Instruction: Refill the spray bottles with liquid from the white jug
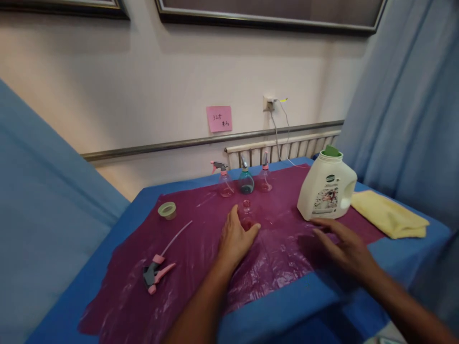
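My left hand (235, 237) curves round a small clear spray bottle without its top (246, 215), thumb on the near right side and fingers along the left. The bottle stands upright, and its mouth shows uncovered. A loose grey and pink trigger sprayer (154, 274) with a thin tube lies to the left of this hand. My right hand (340, 243) is open and holds nothing, its fingers pointing left just below a white detergent jug (324, 186). In the jug's mouth sits a green cap or cup (332, 151).
Behind stand spray bottles with tops: one clear with grey trigger (226, 184), one teal (246, 182), one clear with pink collar (265, 180). A roll of tape (167, 210) lies left. A folded yellow cloth (390, 213) lies right. Purple plastic sheeting (201, 258) covers the blue tablecloth (272, 313).
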Available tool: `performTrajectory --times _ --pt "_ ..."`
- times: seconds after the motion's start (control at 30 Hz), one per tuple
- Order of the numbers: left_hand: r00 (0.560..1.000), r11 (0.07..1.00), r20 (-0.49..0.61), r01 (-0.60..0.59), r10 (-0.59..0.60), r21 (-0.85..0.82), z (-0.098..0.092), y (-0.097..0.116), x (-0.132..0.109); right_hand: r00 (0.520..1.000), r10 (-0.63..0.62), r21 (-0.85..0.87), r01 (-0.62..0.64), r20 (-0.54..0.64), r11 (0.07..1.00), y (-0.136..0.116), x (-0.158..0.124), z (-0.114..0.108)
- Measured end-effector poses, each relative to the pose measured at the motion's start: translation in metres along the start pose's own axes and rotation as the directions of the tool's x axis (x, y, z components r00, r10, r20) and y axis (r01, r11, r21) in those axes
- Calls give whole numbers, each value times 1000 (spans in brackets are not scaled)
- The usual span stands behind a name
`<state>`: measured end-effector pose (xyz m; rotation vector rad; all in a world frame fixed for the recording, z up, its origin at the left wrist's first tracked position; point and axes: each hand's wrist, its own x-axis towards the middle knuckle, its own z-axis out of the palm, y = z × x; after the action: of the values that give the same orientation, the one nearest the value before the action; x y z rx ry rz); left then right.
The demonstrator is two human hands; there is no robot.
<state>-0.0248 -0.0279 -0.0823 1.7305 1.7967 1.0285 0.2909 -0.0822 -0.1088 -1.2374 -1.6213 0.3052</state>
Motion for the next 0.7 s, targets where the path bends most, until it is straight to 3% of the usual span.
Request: performTrajectory --times 0.07,0.17,0.27,0.37,0.47,0.6,0.7 --pt "1000 1000 3 10 -10 -19 -4 6 1 989 121 -42 -125 -84 991 22 -11 -31" --pt "999 990 -44 23 -30 -139 -16 17 0 926 304 -112 -335 -226 936 38 -29 -68" --pt "988 961 -143 -88 52 -261 -31 31 -5 863 427 -137 -474 -270 870 43 -40 -91" --pt "980 956 -173 -145 102 -256 -43 37 -11 838 446 -143 -506 -316 850 46 -41 -98" --pt "988 989 -138 -79 62 -123 -46 30 -14 819 445 -71 -501 -362 863 49 -25 -97" --pt "1000 1000 -20 6 -6 10 -40 11 -9 789 455 127 -445 -412 887 53 19 -93" --pt "1000 998 17 23 -24 52 -30 4 -4 795 455 189 -414 -401 891 62 56 -88"
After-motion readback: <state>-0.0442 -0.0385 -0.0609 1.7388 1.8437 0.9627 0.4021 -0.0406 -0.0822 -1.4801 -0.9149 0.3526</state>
